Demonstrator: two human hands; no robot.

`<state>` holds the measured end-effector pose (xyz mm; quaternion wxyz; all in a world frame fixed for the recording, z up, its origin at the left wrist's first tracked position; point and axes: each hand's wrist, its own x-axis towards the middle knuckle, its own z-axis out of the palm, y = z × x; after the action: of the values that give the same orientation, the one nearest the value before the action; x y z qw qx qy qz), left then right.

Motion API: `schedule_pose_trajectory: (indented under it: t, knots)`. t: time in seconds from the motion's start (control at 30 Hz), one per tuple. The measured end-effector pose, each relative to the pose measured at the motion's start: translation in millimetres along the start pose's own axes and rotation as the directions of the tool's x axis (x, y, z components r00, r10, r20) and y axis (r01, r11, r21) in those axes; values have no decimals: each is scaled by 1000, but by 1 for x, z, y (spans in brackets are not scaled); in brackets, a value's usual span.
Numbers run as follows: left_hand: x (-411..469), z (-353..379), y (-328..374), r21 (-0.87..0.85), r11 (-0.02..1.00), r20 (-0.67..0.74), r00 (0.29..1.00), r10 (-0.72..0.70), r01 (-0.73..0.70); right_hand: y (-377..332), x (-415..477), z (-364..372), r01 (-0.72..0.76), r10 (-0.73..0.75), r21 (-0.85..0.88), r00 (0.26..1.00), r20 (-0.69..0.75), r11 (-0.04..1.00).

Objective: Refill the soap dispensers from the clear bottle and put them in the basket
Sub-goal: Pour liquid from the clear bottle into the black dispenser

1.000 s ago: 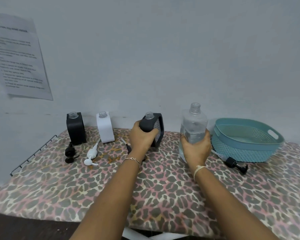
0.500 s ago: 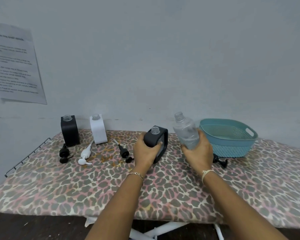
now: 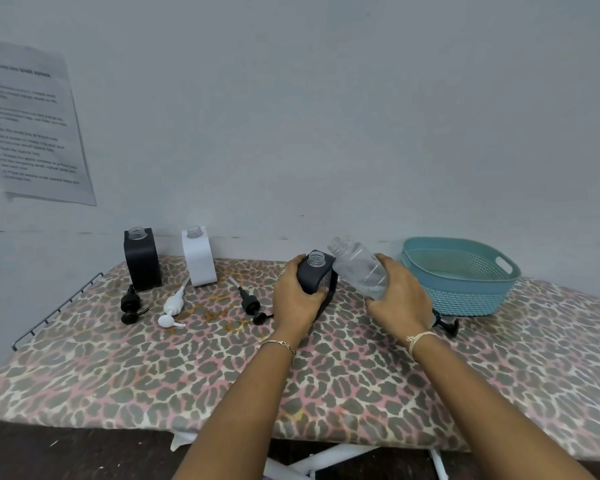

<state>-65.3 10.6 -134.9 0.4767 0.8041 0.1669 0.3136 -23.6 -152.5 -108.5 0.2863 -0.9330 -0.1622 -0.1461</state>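
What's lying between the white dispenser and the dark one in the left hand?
One black pump head, lying loose on the cover; the head view shows it.

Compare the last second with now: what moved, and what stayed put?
The right hand lifted the clear bottle off the board and tilted it left, neck toward the open mouth of the dark dispenser, which the left hand slid right to meet it. Both grips held throughout. The black dispenser, white dispenser and basket stayed where they were.
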Motion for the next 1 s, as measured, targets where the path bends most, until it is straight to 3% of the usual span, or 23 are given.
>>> schedule_pose_trajectory:
  t: [0.43,1.0]
  knots:
    - [-1,-4,0,163,987,41,999,6,-13,-3,9,-5,59,-50,-165,997,59,985]
    - [0,-6,2,130,991,73,997,-5,-5,-11,19,-20,119,-98,-237,990,99,964]
